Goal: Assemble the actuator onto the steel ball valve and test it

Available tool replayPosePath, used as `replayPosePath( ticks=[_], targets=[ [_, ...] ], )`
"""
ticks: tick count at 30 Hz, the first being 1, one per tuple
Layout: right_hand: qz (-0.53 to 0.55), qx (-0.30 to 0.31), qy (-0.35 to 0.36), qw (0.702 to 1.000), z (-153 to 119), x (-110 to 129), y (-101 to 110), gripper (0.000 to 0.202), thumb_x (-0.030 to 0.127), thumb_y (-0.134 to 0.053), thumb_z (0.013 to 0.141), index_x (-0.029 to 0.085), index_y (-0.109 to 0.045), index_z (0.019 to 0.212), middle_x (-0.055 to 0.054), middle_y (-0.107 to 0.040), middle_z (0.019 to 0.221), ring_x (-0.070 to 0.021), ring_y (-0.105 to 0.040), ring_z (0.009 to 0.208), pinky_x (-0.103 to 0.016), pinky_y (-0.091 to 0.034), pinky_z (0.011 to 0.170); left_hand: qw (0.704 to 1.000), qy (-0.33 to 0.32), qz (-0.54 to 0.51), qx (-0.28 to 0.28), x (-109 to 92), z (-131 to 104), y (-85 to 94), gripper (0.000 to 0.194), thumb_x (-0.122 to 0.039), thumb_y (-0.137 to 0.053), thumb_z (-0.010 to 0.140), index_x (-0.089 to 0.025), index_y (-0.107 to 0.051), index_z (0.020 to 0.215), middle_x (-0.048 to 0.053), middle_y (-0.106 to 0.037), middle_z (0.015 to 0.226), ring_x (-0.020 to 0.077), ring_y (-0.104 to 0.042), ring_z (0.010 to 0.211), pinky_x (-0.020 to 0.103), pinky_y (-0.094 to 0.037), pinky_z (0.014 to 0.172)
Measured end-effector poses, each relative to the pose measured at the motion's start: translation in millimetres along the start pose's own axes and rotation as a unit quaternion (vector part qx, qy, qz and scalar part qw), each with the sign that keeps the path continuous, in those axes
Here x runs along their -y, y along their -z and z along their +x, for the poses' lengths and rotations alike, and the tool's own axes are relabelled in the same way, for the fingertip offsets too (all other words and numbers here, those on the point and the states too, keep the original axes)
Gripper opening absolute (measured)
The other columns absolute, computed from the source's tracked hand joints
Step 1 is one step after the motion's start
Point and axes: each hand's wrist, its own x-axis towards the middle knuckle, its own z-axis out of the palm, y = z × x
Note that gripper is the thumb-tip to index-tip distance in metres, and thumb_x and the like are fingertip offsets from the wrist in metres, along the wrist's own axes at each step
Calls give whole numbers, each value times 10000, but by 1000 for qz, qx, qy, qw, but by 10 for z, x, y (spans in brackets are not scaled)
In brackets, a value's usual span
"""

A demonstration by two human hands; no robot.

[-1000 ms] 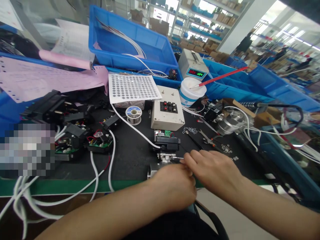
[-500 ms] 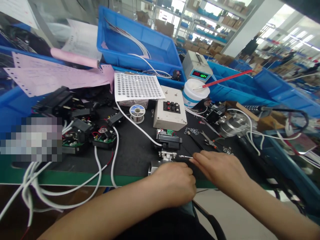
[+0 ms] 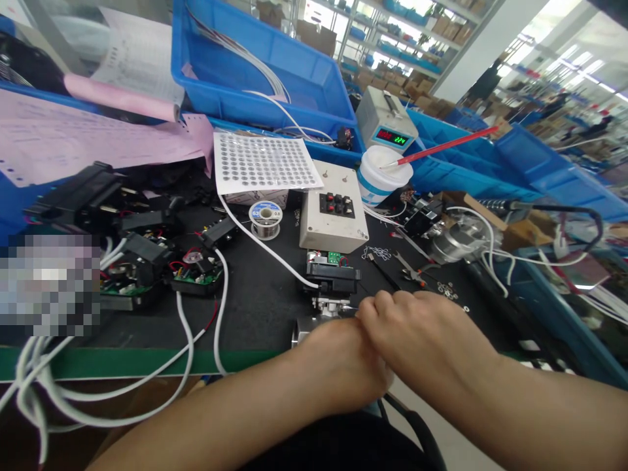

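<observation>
My left hand [image 3: 343, 366] is closed around the lower part of a shiny metal valve body [image 3: 303, 329] near the bench's front edge. On top of that body, a metal bracket [image 3: 331, 305] carries a black actuator [image 3: 331, 278] with a green circuit board showing and a white cable [image 3: 265, 243] running out to the left. My right hand [image 3: 412, 327] is closed too, pressed against the left one. From its fingertips a slim silver tool [image 3: 349, 308] points at the bracket; its tip's shape is hidden.
Behind the actuator stands a beige switch box [image 3: 333, 229], with a solder spool [image 3: 265, 220] to its left. Pliers [image 3: 409, 268] and small rings [image 3: 446, 289] lie to the right. Opened black units [image 3: 196, 275] with white cables crowd the left. Blue bins [image 3: 275, 78] line the back.
My right hand has moved left with the silver tool, up to the bracket and against my left hand. My left hand still grips the valve body. The view has shifted slightly.
</observation>
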Motion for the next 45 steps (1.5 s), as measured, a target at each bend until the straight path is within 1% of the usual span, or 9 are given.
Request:
replayPosePath(
  ticks=[12,19,23,26,29,32,37,41,45],
  targets=[
    [11,-154,-18,988,-126,-126,-383,194,30,-455,713,206,-466,631,21,-470,535,-168,-450,487,-306,-224,524,998,-46,-30,10,86,35,20,108,-141,-532,778,-129,-626,725,25,-656,701,174,-566,655,306,-431,560],
    [34,-34,-11,999,-176,-234,54,183,13,-543,630,192,-512,616,-14,-563,536,-177,-516,443,-280,-176,435,998,-36,-16,-45,-36,-96,217,116,-237,-519,815,-165,-607,835,30,-656,917,185,-583,877,303,-476,776],
    [141,-135,-30,980,-385,-421,69,79,200,-517,801,214,-524,724,6,-569,595,-176,-545,501,-262,-230,446,971,178,-38,-155,-58,-505,229,408,-376,-497,837,-193,-420,1194,103,-501,1226,221,-445,1156,383,-404,953],
    [335,-129,-92,929,-407,-365,-320,214,305,-342,922,209,-499,812,7,-584,674,-152,-565,590,-243,-332,509,925,331,-86,-164,-29,-701,70,429,-400,-442,850,-163,-367,1199,126,-529,1149,231,-515,1062,390,-459,860],
    [466,-94,-162,865,-325,-155,-723,236,333,-283,934,200,-460,854,-11,-576,708,-162,-567,630,-253,-370,551,915,342,-108,-183,-53,-645,0,268,-380,-368,868,-171,-470,1002,79,-574,939,208,-558,872,361,-470,746],
    [567,-111,-202,791,-260,46,-901,252,388,-267,931,205,-419,848,12,-530,617,-165,-546,579,-259,-373,539,920,331,-56,-203,-156,-435,169,242,-375,-371,855,-176,-507,878,60,-546,816,207,-524,780,358,-446,689],
    [733,-85,-163,655,-213,213,-973,317,472,-249,927,210,-427,919,64,-457,501,-136,-484,449,-240,-387,481,927,337,141,-84,-365,-111,511,239,-412,-427,825,-213,-559,809,57,-532,768,256,-496,742,406,-416,633],
    [707,-108,-125,688,-221,130,-1072,295,426,-267,936,208,-465,915,7,-560,677,-145,-552,602,-252,-420,565,949,267,152,-70,-435,-17,427,165,-268,-427,843,-183,-558,896,59,-552,899,227,-503,857,394,-415,788],
    [559,-145,-85,812,-360,-167,-1076,274,325,-275,947,201,-503,855,-30,-607,822,-159,-581,772,-272,-424,690,982,110,151,-13,-401,-8,343,181,-150,-452,820,-123,-539,976,59,-554,1006,191,-471,988,346,-296,982]
  ],
)
